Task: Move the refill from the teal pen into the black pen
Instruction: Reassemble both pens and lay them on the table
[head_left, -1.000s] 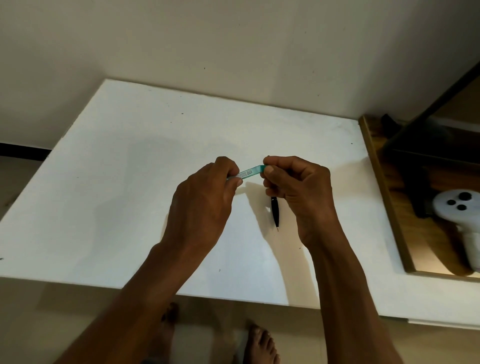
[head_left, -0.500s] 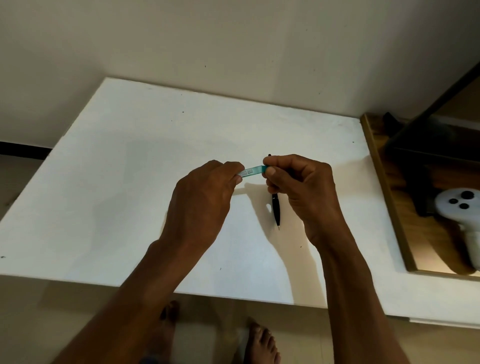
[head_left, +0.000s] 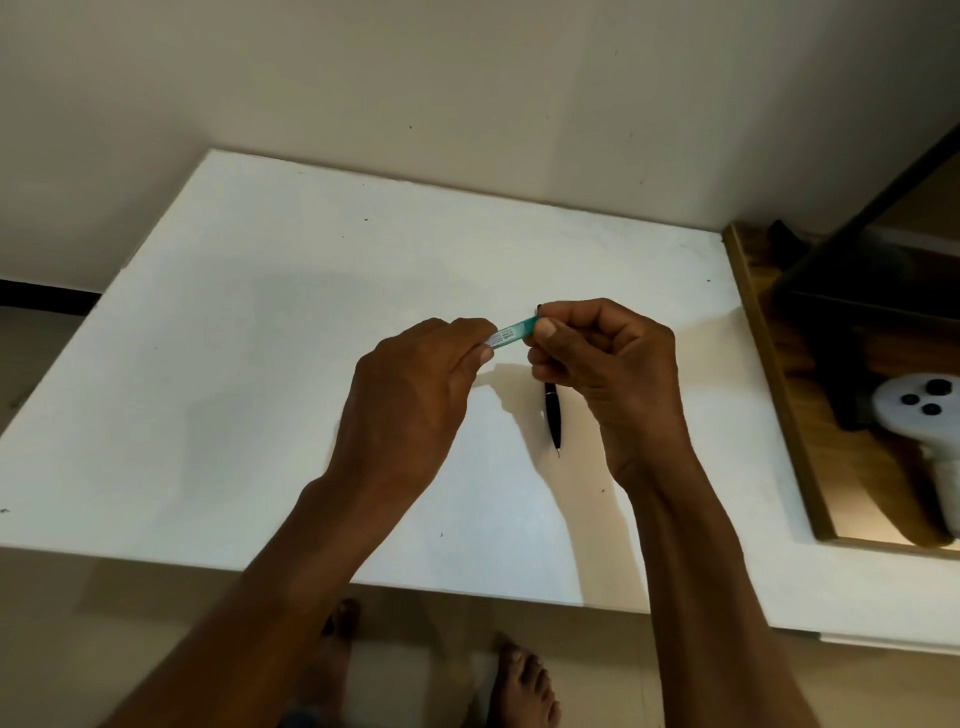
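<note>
Our left hand (head_left: 415, 395) and right hand (head_left: 613, 364), fingers curled, each pinch 1 end of the teal pen (head_left: 515, 332) above the black pen (head_left: 554, 415) on the table (head_left: 249, 374).

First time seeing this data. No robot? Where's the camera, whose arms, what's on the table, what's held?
No machine here: a person works with bare hands. The one camera sits on their head, looking forward and down, so the arms enter from the bottom. The left hand and the right hand each pinch one end of the teal pen, held above the white table. The black pen lies on the table, partly hidden under the right hand, tip towards the person. On the right, a white controller rests on a wooden surface. Bare feet show below the table edge.
</note>
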